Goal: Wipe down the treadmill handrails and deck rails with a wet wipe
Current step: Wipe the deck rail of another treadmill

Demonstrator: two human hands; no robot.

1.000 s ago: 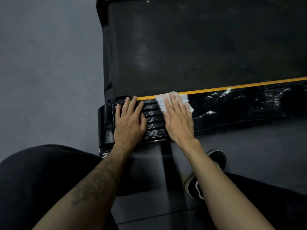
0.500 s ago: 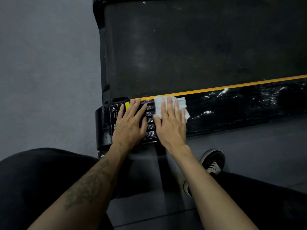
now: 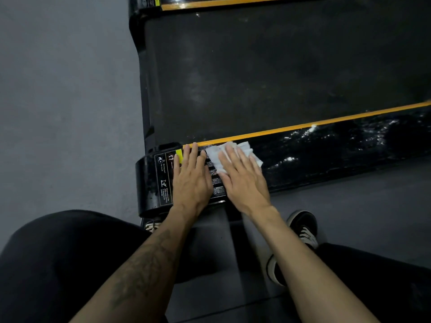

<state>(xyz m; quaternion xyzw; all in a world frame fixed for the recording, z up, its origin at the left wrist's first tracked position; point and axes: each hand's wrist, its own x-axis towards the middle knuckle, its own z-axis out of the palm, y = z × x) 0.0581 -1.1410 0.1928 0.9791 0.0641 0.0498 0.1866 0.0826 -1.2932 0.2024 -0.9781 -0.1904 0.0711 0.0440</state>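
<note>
We've got the white wipe (image 3: 233,155) flat on the near deck rail (image 3: 326,150), close to its ribbed end, pinned under the straight, spread fingers of our right hand (image 3: 245,180). Just beside it our left hand (image 3: 192,180) lies flat and open on the ribbed end cap (image 3: 149,183), holding nothing. Beyond the rail's orange stripe (image 3: 303,125) runs the dark belt (image 3: 268,73).
</note>
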